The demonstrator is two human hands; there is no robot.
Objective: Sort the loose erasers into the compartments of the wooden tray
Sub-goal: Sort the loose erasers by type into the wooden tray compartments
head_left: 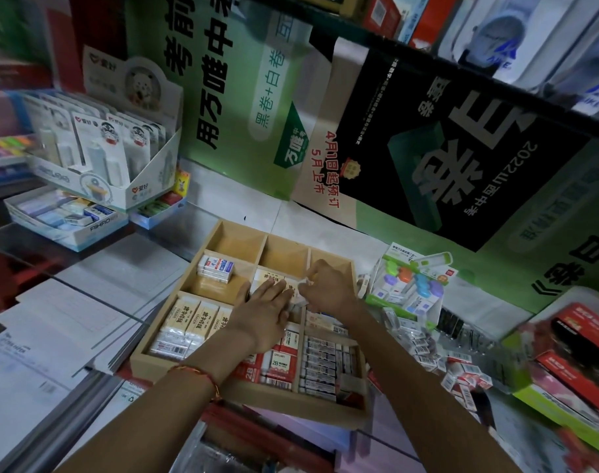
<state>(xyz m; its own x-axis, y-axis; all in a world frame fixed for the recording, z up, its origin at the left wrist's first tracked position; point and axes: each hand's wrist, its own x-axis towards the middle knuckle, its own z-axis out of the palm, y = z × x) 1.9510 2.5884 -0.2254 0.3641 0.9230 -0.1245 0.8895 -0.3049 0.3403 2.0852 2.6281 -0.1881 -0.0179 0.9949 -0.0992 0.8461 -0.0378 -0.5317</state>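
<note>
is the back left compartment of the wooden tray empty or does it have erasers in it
Empty. The back left compartment of the wooden tray shows only its bare wood floor.

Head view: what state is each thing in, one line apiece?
Wooden compartment tray, far-left and far-middle compartments empty, near row full.
Blue-and-white erasers, stacked in the middle-left compartment, part filling it.
Cream erasers, packed in the near-left compartment.
Loose small erasers, heaped right of the tray.
Left hand, flat on more cream erasers in the centre compartment.
Right hand, pinching a small white eraser above the centre compartment.
</note>
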